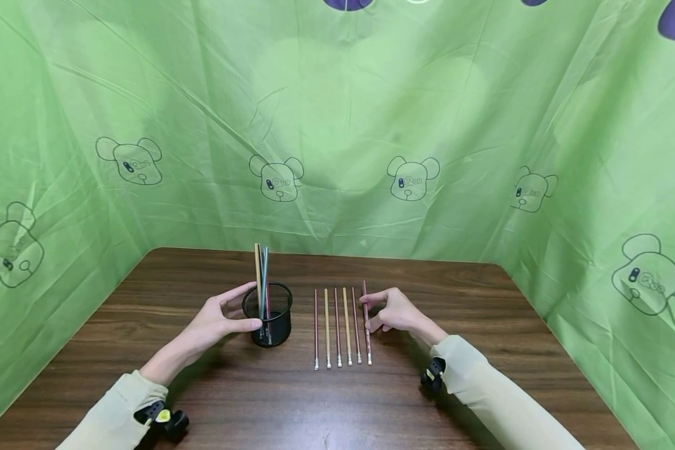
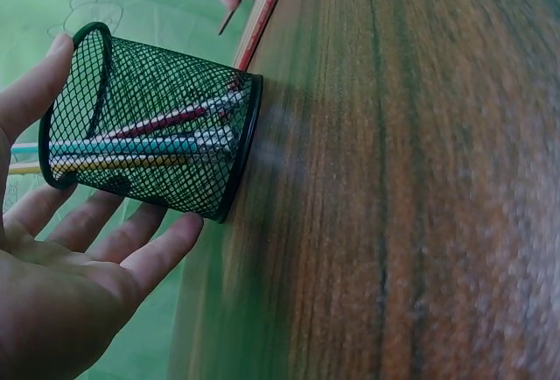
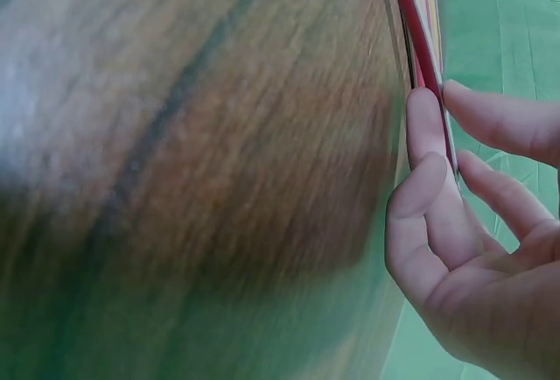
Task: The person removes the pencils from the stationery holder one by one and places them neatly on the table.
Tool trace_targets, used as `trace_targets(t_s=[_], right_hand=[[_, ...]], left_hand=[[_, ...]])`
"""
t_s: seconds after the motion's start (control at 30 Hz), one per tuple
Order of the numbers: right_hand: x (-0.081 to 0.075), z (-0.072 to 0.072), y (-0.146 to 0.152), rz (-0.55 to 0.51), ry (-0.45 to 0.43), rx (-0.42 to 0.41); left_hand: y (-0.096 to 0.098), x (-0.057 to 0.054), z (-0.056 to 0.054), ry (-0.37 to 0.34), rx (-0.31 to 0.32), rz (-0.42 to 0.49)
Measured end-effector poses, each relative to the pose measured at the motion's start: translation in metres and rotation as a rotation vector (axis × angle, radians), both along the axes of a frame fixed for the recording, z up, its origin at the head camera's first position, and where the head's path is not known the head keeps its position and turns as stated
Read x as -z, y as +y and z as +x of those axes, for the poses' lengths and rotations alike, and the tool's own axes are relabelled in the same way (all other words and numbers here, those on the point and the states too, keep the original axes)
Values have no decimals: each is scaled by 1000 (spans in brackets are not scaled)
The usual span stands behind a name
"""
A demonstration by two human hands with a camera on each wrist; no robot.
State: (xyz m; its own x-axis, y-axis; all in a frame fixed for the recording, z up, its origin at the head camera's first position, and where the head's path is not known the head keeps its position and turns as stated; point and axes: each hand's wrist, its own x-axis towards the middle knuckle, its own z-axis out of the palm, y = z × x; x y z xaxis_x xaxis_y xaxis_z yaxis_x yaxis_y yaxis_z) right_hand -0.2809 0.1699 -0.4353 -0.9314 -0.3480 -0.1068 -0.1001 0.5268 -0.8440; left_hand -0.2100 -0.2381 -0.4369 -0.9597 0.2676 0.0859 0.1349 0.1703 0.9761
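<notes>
Free passage between mesh cup [image 1: 279, 329] and pencil row [image 1: 337, 328]

left hand [image 1: 216, 322]: fingers [image 2: 162, 253] spread, holding | right hand [image 1: 396, 310]: fingers pinching | forearms [image 1: 500, 387] angled inward

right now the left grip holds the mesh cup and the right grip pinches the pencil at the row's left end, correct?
Not quite: the head view shows the right grip pinching the pencil at the right end of the row. The left grip holds the mesh cup.
</notes>
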Motion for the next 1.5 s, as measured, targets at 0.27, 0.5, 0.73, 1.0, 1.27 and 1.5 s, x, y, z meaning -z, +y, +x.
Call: trace_targets(t_s=[0.27, 0.5, 0.73, 1.0, 1.27, 1.5], right_hand=[[2, -2, 1, -9, -24, 1], [2, -3, 0, 2, -27, -6], [2, -3, -3, 33, -9, 11], [0, -2, -9, 64, -19, 26], [-1, -3, -13, 107, -11, 25], [-3, -2, -14, 117, -18, 10]], left_hand=[[0, 1, 0, 12, 9, 17], [0, 1, 0, 0, 2, 10], [0, -1, 1, 1, -1, 4], [0, -1, 2, -4, 0, -8], [0, -1, 2, -5, -2, -17], [-1, -1, 2, -5, -3, -25]])
